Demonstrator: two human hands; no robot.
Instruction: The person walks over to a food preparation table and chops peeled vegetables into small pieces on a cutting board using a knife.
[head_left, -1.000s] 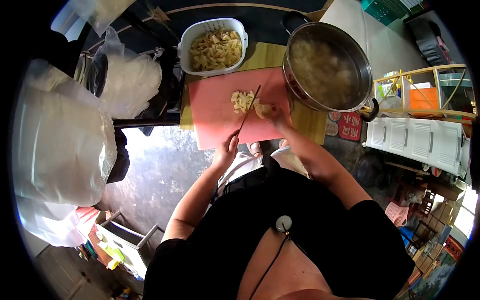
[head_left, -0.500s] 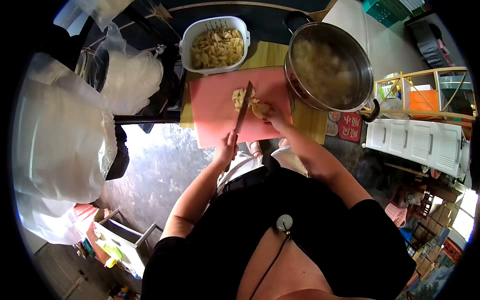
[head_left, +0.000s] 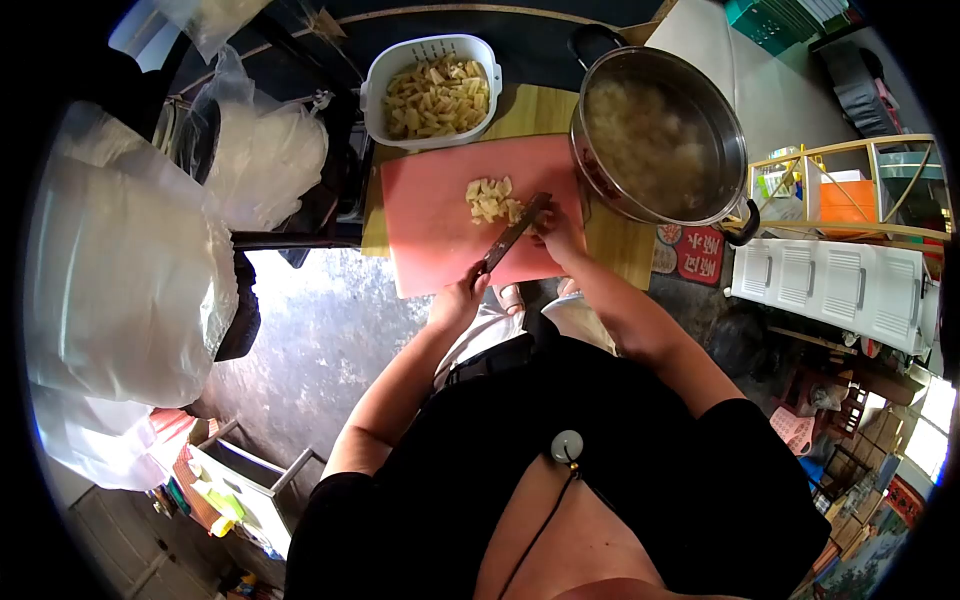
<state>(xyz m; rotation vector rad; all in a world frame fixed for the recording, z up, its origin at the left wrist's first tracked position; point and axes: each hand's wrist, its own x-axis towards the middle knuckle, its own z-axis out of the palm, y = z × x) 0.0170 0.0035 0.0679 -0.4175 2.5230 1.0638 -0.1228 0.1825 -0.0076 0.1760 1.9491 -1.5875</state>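
My left hand (head_left: 458,302) is closed round the handle of a knife (head_left: 515,234), low at the near edge of a pink cutting board (head_left: 430,245). The blade slants up to the right, its broad face showing, and its far end overlaps the fingers of my right hand (head_left: 562,232). Those fingers are curled over the right side of the board, round a pale yellow vegetable chunk mostly hidden behind the blade. Cut pale yellow pieces (head_left: 489,199) lie in a small heap just left of the blade.
Behind the board, a white basin (head_left: 372,100) holds many chopped pale pieces. A large metal pot (head_left: 735,120) with cloudy liquid and pale lumps stands at the right. Board and basin rest on a wooden surface (head_left: 622,250). Plastic bags (head_left: 130,260) hang at the left.
The knife has swung right, from beside the heap to across my right hand's fingers, and its face has turned upward. The chunk, visible before, is now mostly covered.
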